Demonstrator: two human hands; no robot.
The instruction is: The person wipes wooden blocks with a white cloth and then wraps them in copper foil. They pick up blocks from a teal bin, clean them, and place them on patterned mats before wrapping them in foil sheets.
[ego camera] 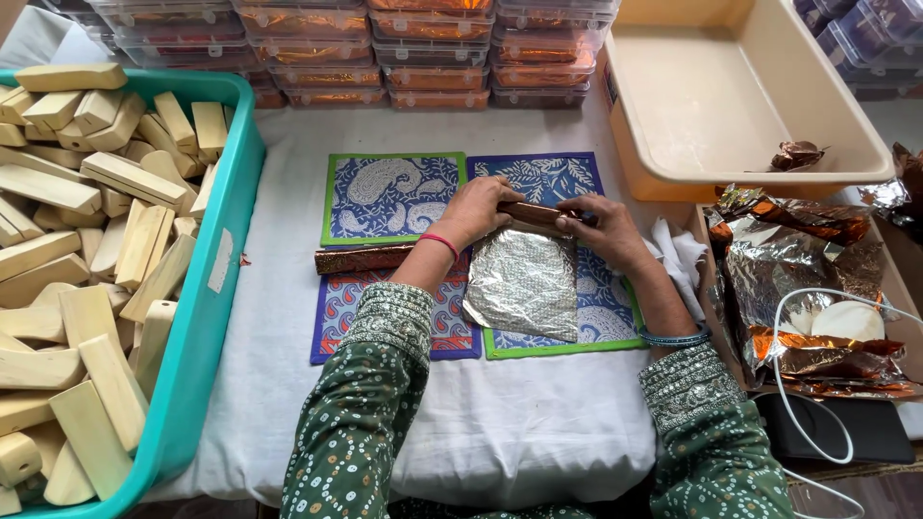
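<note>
Both hands are closed on one foil-wrapped stick (532,212): the left hand (476,211) grips its left end, the right hand (601,228) its right end, fingers curled over it. That stick lies across patterned blue mats (389,197) on a white cloth-covered table (500,423), and a loose sheet of silver foil (524,284) hangs from it toward the person. A big teal tub (207,317) on the left holds a heap of bare wooden blocks (87,250). A beige plastic bin (731,91) sits at upper right, with one crumpled foil scrap (796,155) inside. Stacked clear boxes (423,48) of orange-foil pieces line the far edge. A pile of crumpled foil (808,279) lies at right, beside a white cable (803,423). Another wrapped stick (363,258) lies just left of the left wrist, which wears a red bangle (439,242).
</note>
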